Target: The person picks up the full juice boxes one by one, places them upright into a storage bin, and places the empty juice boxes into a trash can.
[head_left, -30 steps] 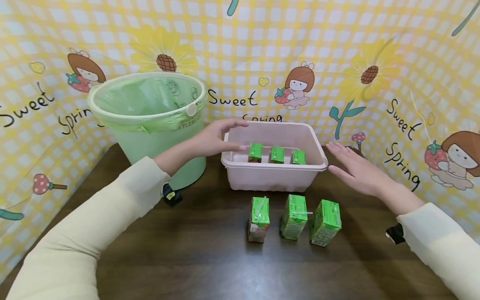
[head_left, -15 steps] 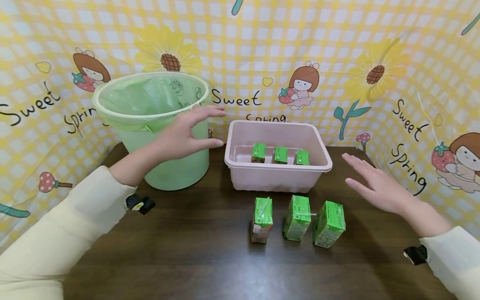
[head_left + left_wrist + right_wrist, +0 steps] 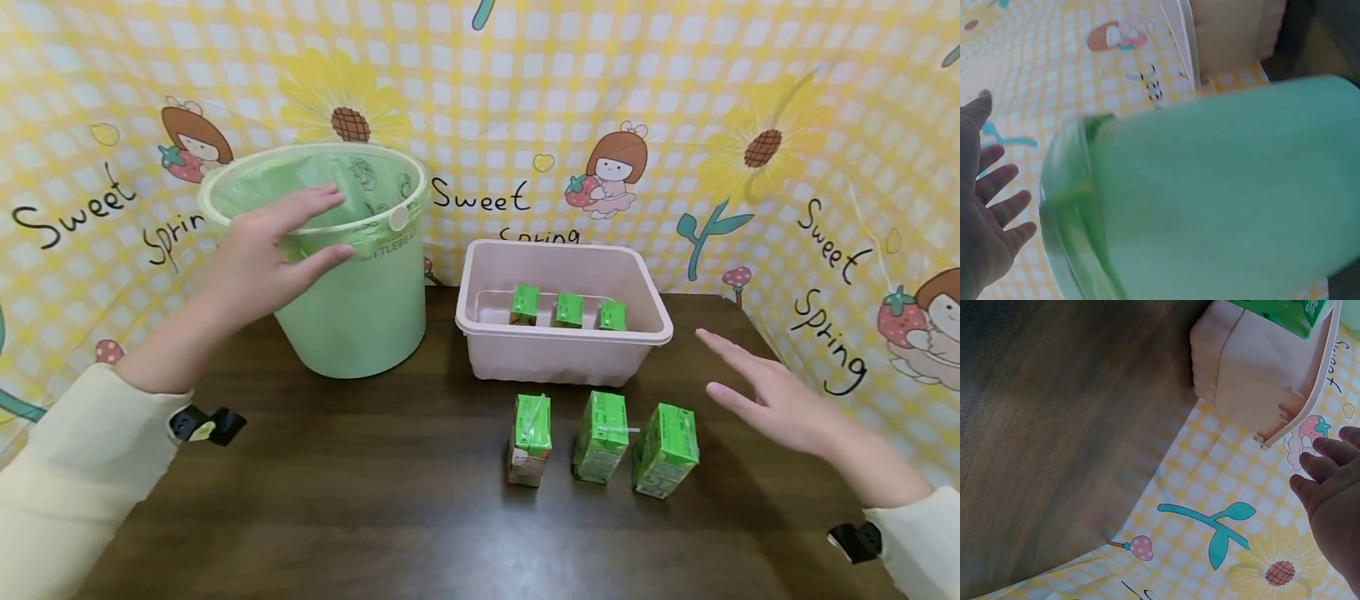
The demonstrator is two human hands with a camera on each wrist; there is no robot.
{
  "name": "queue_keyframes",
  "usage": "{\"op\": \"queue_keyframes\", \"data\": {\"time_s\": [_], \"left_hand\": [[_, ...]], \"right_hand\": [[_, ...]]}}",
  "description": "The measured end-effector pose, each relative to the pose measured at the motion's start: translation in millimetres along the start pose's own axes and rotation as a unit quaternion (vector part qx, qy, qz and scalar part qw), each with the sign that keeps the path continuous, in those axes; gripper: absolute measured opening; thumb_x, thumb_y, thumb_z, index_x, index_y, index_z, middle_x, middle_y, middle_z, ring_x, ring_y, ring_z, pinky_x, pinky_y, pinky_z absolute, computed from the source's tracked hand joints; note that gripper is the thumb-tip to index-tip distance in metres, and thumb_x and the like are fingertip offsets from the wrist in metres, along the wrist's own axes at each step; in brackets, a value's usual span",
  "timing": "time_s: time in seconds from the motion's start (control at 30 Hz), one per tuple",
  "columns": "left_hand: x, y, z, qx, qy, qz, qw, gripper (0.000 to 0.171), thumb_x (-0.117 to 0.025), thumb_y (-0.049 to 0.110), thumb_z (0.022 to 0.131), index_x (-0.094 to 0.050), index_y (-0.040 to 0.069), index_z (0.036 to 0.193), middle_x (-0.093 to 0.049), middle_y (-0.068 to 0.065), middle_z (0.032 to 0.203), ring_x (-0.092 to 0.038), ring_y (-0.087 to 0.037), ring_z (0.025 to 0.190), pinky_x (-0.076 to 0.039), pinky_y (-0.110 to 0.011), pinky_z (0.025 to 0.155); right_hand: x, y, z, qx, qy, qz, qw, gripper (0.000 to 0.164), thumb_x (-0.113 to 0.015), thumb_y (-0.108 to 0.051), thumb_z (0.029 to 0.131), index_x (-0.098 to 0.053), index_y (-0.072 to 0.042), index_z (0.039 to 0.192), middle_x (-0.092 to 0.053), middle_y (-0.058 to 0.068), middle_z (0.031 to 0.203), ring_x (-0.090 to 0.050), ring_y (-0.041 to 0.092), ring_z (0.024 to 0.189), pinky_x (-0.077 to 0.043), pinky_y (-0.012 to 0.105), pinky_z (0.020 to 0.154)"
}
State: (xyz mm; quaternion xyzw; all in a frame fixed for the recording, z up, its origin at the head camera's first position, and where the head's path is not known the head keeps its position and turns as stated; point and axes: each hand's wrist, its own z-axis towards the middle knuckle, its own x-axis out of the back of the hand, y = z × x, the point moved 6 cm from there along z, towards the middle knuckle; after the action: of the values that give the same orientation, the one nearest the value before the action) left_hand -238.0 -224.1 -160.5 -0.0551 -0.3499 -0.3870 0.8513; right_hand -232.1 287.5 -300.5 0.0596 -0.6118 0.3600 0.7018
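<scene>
My left hand [image 3: 258, 258] holds nothing, its fingers spread in front of the rim of a green trash bin [image 3: 352, 308]. In the left wrist view the fingers stand apart beside the bin's bag-covered rim [image 3: 1075, 206]. On the right, my right hand [image 3: 776, 404] reaches out with straight fingers and holds nothing, to the right of a pink plastic basin [image 3: 555, 354]. Three green drink cartons stand inside that basin, one of them a carton [image 3: 568, 310] in the middle. Three more stand in front of it: a left carton [image 3: 528, 442], a middle carton [image 3: 600, 437] and a right carton [image 3: 665, 450], with straws on top.
A dark wooden table [image 3: 360, 508] carries everything. Behind and at both sides hangs a yellow checked cloth [image 3: 480, 108] with printed flowers and cartoon figures. A green bag [image 3: 300, 179] lines the bin, which stands left of the basin.
My left hand has moved left, from the basin's left edge to in front of the bin. My right hand has drawn back a little to the right. The cartons stay in place.
</scene>
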Motion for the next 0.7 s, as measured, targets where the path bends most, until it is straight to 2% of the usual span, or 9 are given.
{"op": "queue_keyframes", "data": {"time_s": [0.07, 0.1, 0.17, 0.27, 0.4, 0.5, 0.7], "left_hand": [[6.9, -6.8, -6.1, 0.009, 0.008, 0.024, 0.9996, 0.052, -0.08, 0.019, 0.082, -0.063, 0.007, 0.13, -0.059, -0.009, 0.134, -0.05, -0.027, 0.128, -0.036, -0.036, 0.107], [10.4, -10.2, -9.1, 0.014, 0.013, 0.036, 0.9992, 0.051, -0.079, 0.022, 0.083, -0.064, 0.007, 0.129, -0.059, -0.009, 0.133, -0.051, -0.027, 0.127, -0.037, -0.037, 0.106], [16.6, -17.5, -15.6, 0.026, 0.025, 0.061, 0.9975, 0.049, -0.076, 0.028, 0.085, -0.065, 0.008, 0.128, -0.06, -0.009, 0.132, -0.052, -0.028, 0.126, -0.039, -0.041, 0.104], [22.2, -28.8, -24.3, 0.046, 0.036, 0.102, 0.9931, 0.05, -0.071, 0.038, 0.088, -0.065, 0.01, 0.128, -0.061, -0.008, 0.131, -0.053, -0.027, 0.126, -0.04, -0.046, 0.102], [24.5, -41.0, -32.0, 0.056, 0.041, 0.153, 0.9858, 0.052, -0.066, 0.044, 0.09, -0.064, 0.009, 0.129, -0.061, -0.011, 0.129, -0.053, -0.031, 0.125, -0.041, -0.051, 0.099], [26.0, -49.0, -35.8, 0.063, 0.05, 0.174, 0.9815, 0.051, -0.067, 0.041, 0.09, -0.064, 0.007, 0.128, -0.062, -0.014, 0.127, -0.054, -0.035, 0.123, -0.041, -0.053, 0.099], [30.3, -64.3, -42.6, 0.113, 0.07, 0.184, 0.9738, 0.047, -0.066, 0.039, 0.091, -0.065, 0.009, 0.127, -0.061, -0.014, 0.127, -0.052, -0.037, 0.123, -0.041, -0.058, 0.095]], "right_hand": [[-1.2, -1.2, -2.6, 0.005, 0.0, 0.001, 1.0, 0.069, -0.059, -0.019, 0.098, -0.022, -0.026, 0.156, -0.031, 0.01, 0.155, -0.033, 0.036, 0.137, -0.016, 0.009, 0.102], [-1.8, -1.9, -3.5, 0.007, 0.0, 0.003, 1.0, 0.069, -0.059, -0.019, 0.098, -0.023, -0.026, 0.156, -0.032, 0.01, 0.155, -0.033, 0.035, 0.137, -0.016, 0.007, 0.1], [-3.5, -3.3, -4.5, 0.013, -0.002, 0.004, 1.0, 0.068, -0.058, -0.018, 0.098, -0.023, -0.025, 0.156, -0.033, 0.012, 0.154, -0.034, 0.03, 0.137, -0.016, 0.006, 0.099], [-7.3, -4.7, -5.6, 0.017, 0.005, 0.012, 1.0, 0.069, -0.06, -0.016, 0.096, -0.025, -0.025, 0.155, -0.037, 0.013, 0.152, -0.034, 0.016, 0.135, -0.02, 0.005, 0.097], [-15.1, -6.0, -7.5, 0.025, 0.024, 0.028, 0.999, 0.072, -0.067, -0.013, 0.091, -0.032, -0.024, 0.153, -0.044, 0.013, 0.147, -0.033, 0.0, 0.13, -0.023, 0.005, 0.095], [-22.6, -5.8, -8.7, 0.029, 0.039, 0.054, 0.997, 0.076, -0.072, -0.01, 0.085, -0.036, -0.023, 0.151, -0.049, 0.011, 0.144, -0.035, -0.004, 0.129, -0.024, 0.006, 0.096], [-39.5, -3.0, -9.9, 0.043, 0.041, 0.122, 0.991, 0.085, -0.079, -0.008, 0.076, -0.038, -0.017, 0.15, -0.051, 0.007, 0.143, -0.04, -0.002, 0.129, -0.028, 0.008, 0.099]]}}
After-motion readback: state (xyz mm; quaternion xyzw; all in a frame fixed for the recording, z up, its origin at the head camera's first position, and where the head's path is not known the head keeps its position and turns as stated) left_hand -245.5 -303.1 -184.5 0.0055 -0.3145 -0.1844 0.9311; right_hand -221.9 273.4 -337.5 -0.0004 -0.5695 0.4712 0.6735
